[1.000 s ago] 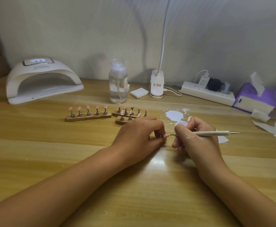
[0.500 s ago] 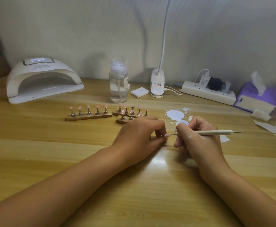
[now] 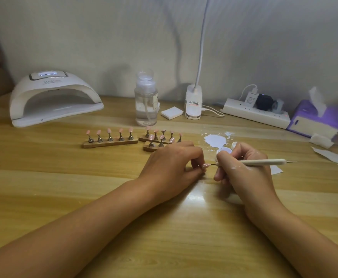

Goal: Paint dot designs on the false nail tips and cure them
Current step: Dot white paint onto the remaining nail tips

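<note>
Where holder strips (image 3: 110,143) sit, left hand (image 3: 170,167) overlaps one.

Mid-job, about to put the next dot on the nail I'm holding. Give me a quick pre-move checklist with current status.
1. Nail secured: left hand pinches the pink false nail tip: ok.
2. Tool secured: right hand grips the cream dotting pen: ok.
3. Aim: the pen's fine point is at the nail: ok.
4. Paint loaded on that point: cannot tell.
5. Refill: white paint puddle lies on the wooden table just beyond the right hand: ok.
6. Curing: white arched curing lamp shows a lit display: ok.
</note>
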{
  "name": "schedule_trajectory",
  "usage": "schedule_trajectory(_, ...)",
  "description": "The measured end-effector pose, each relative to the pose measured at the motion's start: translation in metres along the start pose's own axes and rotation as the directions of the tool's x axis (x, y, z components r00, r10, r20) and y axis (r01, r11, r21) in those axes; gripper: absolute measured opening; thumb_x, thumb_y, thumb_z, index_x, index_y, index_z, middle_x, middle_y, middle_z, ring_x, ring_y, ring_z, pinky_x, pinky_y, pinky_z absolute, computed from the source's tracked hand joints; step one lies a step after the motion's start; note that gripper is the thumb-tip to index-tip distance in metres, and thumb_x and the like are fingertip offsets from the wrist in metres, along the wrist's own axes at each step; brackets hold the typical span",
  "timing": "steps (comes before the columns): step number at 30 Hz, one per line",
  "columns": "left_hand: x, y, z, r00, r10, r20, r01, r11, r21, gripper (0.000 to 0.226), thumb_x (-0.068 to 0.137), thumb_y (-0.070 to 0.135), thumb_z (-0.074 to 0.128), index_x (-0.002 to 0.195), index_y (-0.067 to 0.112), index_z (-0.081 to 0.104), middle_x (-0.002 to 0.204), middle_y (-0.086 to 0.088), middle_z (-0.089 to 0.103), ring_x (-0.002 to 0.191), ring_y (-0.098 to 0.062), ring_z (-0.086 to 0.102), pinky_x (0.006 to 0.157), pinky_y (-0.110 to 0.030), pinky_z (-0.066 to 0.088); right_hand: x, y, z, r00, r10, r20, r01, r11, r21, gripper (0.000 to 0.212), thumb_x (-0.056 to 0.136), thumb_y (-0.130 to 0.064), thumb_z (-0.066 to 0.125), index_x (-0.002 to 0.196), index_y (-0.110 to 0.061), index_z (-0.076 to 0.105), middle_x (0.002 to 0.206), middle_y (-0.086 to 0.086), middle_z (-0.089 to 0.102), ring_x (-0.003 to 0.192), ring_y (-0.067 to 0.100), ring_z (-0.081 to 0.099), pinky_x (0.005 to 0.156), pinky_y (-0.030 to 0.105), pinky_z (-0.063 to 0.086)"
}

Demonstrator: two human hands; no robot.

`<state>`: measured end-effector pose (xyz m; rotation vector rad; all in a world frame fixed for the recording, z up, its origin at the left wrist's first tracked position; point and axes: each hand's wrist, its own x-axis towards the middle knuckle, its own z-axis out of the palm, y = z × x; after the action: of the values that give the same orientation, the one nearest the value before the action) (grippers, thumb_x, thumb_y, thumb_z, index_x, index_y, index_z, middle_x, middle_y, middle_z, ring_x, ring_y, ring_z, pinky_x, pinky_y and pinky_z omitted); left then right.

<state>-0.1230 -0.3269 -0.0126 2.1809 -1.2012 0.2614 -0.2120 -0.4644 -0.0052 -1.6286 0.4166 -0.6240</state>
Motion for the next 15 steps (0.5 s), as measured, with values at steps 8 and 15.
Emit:
schedule_trajectory(8, 0.001, -0.0041, 0.0017, 0.999, -0.044, 0.021, 0.045, 0.995, -0.093, 0.003, 0.086, 0.034, 0.07, 0.087, 0.033, 0.068, 0.086, 0.018, 0.063, 0.07, 0.005, 0.047, 0.069, -0.025, 0.037, -0.0025, -0.0071, -0.0027, 0.994, 0.014, -0.111, 0.006, 0.984, 0.179, 0.027, 0.088, -0.005, 0.057, 0.067, -0.016, 0.045, 0.044, 0.002, 0.055, 0.036, 0.005, 0.043, 0.037, 0.014, 0.035)
schedule_trajectory(15, 0.0013, -0.0063, 0.003, 0.999, -0.035, 0.038, 0.039, 0.993, -0.115, 0.007, 0.086, 0.032, 0.07, 0.093, 0.034, 0.072, 0.081, 0.022, 0.058, 0.103, -0.011, 0.046, 0.072, -0.025, 0.037, -0.0014, -0.0047, -0.0036, 0.995, -0.023, -0.096, 0.041, 0.98, 0.197, 0.025, 0.095, -0.013, 0.064, 0.078, -0.017, 0.046, 0.047, -0.005, 0.053, 0.038, 0.001, 0.042, 0.035, 0.014, 0.03)
